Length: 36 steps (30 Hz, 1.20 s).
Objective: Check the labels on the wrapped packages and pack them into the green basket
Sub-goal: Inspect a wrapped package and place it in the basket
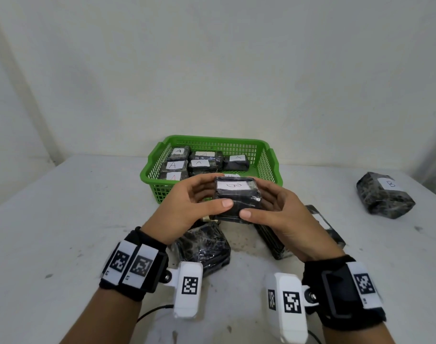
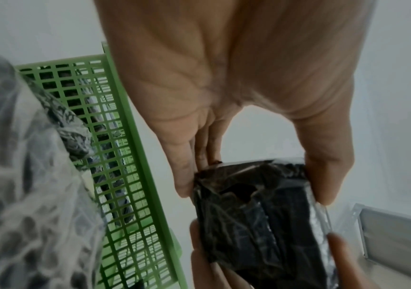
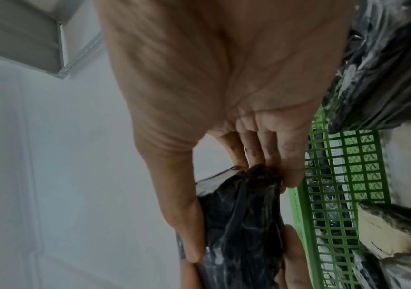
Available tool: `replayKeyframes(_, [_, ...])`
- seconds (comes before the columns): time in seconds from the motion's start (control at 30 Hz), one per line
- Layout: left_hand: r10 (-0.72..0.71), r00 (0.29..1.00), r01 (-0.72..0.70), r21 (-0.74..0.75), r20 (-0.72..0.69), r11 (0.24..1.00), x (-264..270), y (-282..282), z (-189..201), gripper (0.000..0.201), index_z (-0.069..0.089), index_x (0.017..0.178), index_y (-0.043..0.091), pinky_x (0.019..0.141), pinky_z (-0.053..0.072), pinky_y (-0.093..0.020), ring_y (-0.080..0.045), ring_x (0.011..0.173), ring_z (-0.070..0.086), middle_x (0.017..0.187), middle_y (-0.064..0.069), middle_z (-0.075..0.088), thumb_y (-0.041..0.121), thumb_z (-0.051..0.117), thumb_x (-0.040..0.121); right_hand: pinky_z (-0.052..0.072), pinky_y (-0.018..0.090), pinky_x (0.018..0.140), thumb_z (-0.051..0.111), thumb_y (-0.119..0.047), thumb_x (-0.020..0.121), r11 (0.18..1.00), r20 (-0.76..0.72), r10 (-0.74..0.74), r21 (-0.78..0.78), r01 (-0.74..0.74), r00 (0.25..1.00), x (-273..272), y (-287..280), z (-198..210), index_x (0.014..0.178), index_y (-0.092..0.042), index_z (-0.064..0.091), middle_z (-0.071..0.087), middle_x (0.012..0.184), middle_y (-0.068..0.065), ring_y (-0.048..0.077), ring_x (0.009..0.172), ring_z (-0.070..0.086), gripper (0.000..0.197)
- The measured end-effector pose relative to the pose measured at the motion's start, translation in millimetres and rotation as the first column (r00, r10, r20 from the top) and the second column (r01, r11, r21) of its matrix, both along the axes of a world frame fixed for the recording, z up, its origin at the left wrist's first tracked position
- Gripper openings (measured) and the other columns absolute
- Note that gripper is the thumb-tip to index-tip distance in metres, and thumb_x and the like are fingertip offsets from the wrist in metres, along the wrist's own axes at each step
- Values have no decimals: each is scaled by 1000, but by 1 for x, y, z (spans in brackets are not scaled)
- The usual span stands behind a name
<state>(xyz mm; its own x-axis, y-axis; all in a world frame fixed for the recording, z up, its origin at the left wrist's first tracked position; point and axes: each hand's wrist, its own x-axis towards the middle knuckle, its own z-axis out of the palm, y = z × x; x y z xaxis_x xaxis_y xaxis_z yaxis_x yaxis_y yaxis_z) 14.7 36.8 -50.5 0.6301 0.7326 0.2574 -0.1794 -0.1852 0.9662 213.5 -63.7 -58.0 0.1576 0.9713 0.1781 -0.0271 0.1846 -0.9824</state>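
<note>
Both hands hold one black wrapped package (image 1: 236, 199) above the table, just in front of the green basket (image 1: 266, 155). Its white label (image 1: 233, 185) faces up, and the letter on it reads upside down. My left hand (image 1: 194, 207) grips the package's left side with the thumb on top; my right hand (image 1: 276, 212) grips its right side the same way. The wrist views show the package (image 2: 261, 215) (image 3: 244, 224) pinched between thumb and fingers, with the basket wall (image 2: 125, 156) (image 3: 343, 176) beside it. Several packages labelled A (image 1: 173, 165) lie in the basket.
Two more black packages lie on the white table under my hands, one at the left (image 1: 204, 247) and one at the right (image 1: 318, 227). A package labelled B (image 1: 384, 194) sits apart at the far right. A white wall stands behind the basket.
</note>
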Motion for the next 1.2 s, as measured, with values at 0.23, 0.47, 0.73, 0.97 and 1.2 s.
replayKeyframes(0.23, [-17, 1000, 18, 38, -21, 999, -2, -2, 2, 74, 59, 130, 14, 99, 52, -30, -19, 119, 65, 124, -3, 70, 29, 86, 62, 45, 46, 118, 99, -35, 53, 1000, -24, 1, -4, -1, 1000, -1, 3, -2, 141, -14, 60, 71, 137, 2, 19, 131, 64, 99])
replayKeyframes(0.47, [168, 985, -171, 76, 42, 982, 5, 0, -3, 90, 55, 130, 16, 100, 52, -34, -9, 120, 63, 126, 3, 68, 27, 93, 50, 62, 39, 95, 89, -42, 68, 992, -270, 20, -118, -54, 963, -14, 1, 8, 138, 0, 60, 74, 126, 18, 36, 117, 72, 86])
replayKeyframes(0.73, [127, 992, -127, -13, -21, 992, 5, -4, 8, 70, 55, 134, 19, 93, 55, -30, -12, 114, 67, 127, 2, 67, 46, 77, 74, 62, 31, 61, 69, -11, 90, 988, -293, -63, -156, 17, 954, -10, 5, 20, 115, -8, 73, 77, 100, 13, 25, 77, 73, 26])
replayKeyframes(0.97, [232, 972, -235, -53, -44, 971, 14, 0, 24, 43, 61, 131, 15, 88, 59, -32, -15, 103, 73, 116, -1, 73, 8, 70, 89, 65, 48, 76, 69, -17, 96, 975, -266, -85, -220, 26, 960, -12, 18, 42, 126, -8, 67, 76, 119, 18, 39, 92, 75, 31])
replayKeyframes(1.2, [208, 954, -219, -26, -215, 975, 17, 34, 56, 40, 63, 127, 15, 84, 60, -26, -11, 94, 75, 107, 1, 74, 25, 72, 90, 67, 40, 67, 66, -10, 100, 969, -275, -151, -233, 87, 950, -7, 49, 61, 111, 0, 69, 76, 107, 17, 33, 80, 78, 16])
